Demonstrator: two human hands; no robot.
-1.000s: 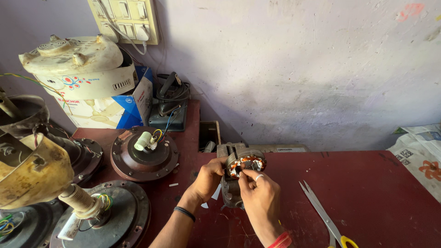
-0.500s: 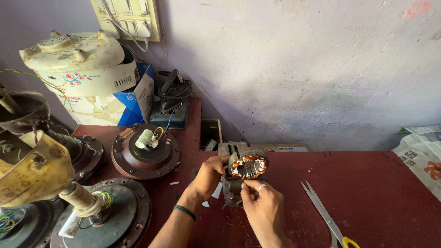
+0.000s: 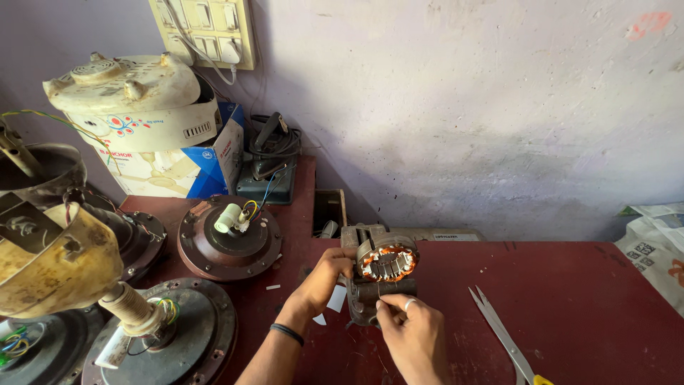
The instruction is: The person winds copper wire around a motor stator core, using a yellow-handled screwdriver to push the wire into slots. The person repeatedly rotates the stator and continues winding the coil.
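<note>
A round motor stator with copper-coloured windings sits clamped in a small grey bench vise on the dark red table. My left hand grips the stator's left side. My right hand, with a ring on one finger, is just below the stator, its fingertips pinched on a thin wire under the windings.
Long scissors with a yellow handle lie to the right. Several brown fan motor housings crowd the left side. A cream fan body sits on a cardboard box. A switchboard hangs on the wall. Newspaper lies at far right.
My right hand has dropped from the stator's face to just below it. The view has shifted slightly; my left hand stays on the stator.
</note>
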